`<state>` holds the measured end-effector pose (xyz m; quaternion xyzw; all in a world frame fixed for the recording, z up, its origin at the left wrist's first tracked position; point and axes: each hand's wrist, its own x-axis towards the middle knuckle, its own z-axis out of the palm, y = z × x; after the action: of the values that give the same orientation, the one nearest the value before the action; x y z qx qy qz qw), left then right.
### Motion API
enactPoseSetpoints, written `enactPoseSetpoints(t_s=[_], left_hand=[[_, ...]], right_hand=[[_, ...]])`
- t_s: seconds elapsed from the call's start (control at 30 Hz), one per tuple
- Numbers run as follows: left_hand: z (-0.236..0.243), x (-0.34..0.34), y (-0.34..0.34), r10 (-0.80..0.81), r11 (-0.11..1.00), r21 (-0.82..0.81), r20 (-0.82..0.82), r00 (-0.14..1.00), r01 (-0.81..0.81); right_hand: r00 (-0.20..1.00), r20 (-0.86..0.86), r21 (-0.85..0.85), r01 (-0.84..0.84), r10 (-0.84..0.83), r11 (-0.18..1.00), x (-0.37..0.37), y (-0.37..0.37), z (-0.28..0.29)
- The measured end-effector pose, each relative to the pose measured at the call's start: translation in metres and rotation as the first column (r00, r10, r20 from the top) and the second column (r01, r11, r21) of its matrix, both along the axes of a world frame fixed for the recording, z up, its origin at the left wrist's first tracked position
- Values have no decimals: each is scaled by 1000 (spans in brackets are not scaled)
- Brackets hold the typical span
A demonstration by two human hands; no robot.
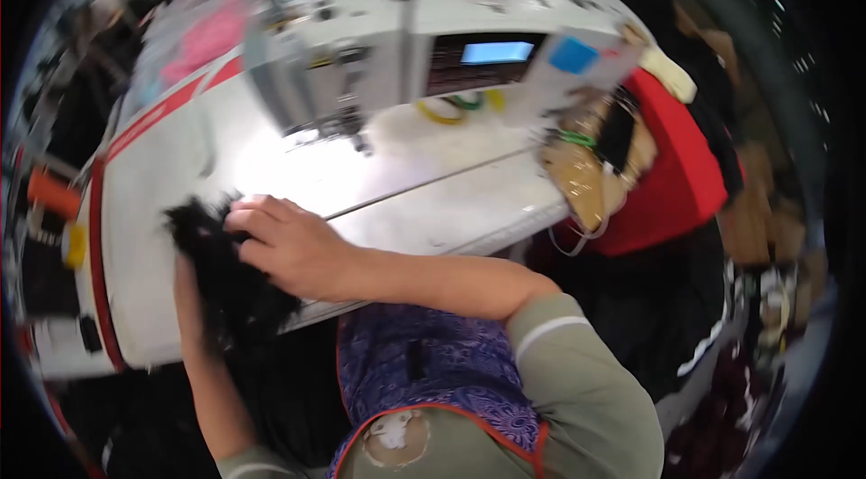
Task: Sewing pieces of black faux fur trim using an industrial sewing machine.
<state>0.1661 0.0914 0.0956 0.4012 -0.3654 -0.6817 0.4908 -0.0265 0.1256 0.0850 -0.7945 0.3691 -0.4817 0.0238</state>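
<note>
A black, furry-looking piece of material (239, 285) is bunched at the front left edge of a white sewing machine table (162, 299). My right hand (293, 249) reaches across from the right, its fingers curled onto the top of this piece. Of my left hand (187, 285) only a strip shows along the piece's left side; the black material covers its fingers. Behind both hands stands a white industrial sewing machine (397, 37), its needle area (347, 118) brightly lit. Motion blurs the material's edges.
On the machine bed lie yellow and green rings (442, 109). A tan bundle (577, 177) with a green clip and white cord sits at the right, against a red surface (681, 163). An orange thread spool (54, 193) stands far left. Pink material (207, 39) lies behind.
</note>
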Motion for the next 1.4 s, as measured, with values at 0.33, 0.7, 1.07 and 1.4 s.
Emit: enactPoseSetpoints(t_s=[0.33, 0.7, 1.07, 1.4], left_hand=[[30, -83, 49, -498, 624, -191, 650, 574, 757], [-2, -162, 61, -414, 640, -484, 437, 798, 597], [-22, -143, 57, -1, 612, -611, 635, 772, 503], [-13, 119, 36, 903, 394, -891, 330, 274, -224]], right_hand=[[880, 463, 560, -379, 102, 737, -95, 76, 11], [617, 630, 700, -188, -472, 689, -233, 151, 35], [420, -112, -26, 905, -901, 425, -312, 165, 12], [593, -369, -204, 700, -716, 685, -226, 169, 15]])
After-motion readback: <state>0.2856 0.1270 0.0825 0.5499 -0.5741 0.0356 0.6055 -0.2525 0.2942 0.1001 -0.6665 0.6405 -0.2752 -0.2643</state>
